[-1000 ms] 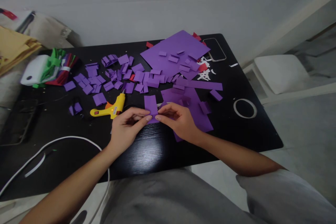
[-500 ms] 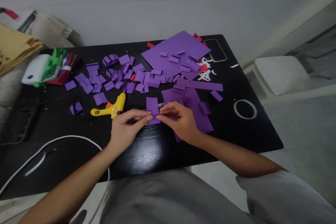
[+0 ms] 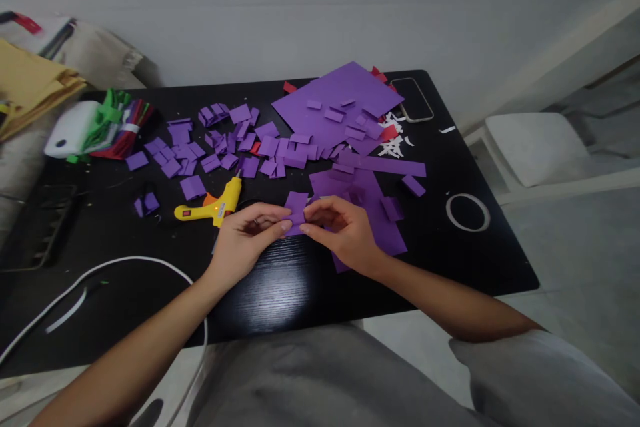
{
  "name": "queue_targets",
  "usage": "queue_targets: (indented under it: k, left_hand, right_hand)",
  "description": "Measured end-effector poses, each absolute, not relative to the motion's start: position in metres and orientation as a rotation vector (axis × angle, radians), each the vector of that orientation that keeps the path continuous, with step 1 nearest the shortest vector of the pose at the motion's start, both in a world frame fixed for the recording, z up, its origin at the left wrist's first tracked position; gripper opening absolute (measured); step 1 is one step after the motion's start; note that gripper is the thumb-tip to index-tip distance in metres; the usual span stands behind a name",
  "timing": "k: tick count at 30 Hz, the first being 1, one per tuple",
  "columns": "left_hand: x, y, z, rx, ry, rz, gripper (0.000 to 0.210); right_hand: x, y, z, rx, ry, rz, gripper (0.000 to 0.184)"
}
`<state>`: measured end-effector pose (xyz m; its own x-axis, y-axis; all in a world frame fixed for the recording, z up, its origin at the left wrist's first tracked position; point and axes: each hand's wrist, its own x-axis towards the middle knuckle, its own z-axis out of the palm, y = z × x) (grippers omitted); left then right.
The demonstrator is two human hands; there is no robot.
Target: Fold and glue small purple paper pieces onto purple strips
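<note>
Between my two hands is a small strip of purple paper (image 3: pixel 296 203), its near part bent at the fingertips. My left hand (image 3: pixel 249 232) pinches its left edge between thumb and fingers. On the right edge, my right hand (image 3: pixel 345 230) grips it the same way. Just left of my left hand lies a yellow hot glue gun (image 3: pixel 220 205), nozzle pointing away from me. Under and beyond my right hand are larger sheets of purple paper (image 3: pixel 370 213). Many small folded purple pieces (image 3: pixel 267 145) are scattered across the far half of the black table (image 3: pixel 280 280).
A phone (image 3: pixel 412 100) lies at the far right corner, near white paper scraps (image 3: pixel 393 147). A roll of tape (image 3: pixel 468 212) is at the right. Bundled green and red pipe cleaners (image 3: pixel 117 127) lie far left. A white cable (image 3: pixel 135 259) curves across the left front.
The strip's near part has been bent upward between my fingers, and its visible far part looks shorter and tilted. Both hands stay in nearly the same place.
</note>
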<state>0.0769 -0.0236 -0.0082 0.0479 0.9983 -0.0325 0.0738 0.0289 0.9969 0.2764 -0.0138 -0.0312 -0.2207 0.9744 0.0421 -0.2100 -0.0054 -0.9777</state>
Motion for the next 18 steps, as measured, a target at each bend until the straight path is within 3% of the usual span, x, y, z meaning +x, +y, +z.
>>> queue_targets:
  k: [12, 18]
  left_hand:
    - [0.0762, -0.0234, -0.0113, 1.285, 1.164, 1.113, 0.018]
    - [0.0742, -0.0231, -0.0171, 1.543, 1.176, 1.189, 0.009]
  right_hand:
    - [0.2774, -0.0133, -0.0335, -0.944, -1.236, 1.405, 0.026]
    - [0.2756, -0.0163, -0.0291, -0.907, -1.306, 1.275, 0.018]
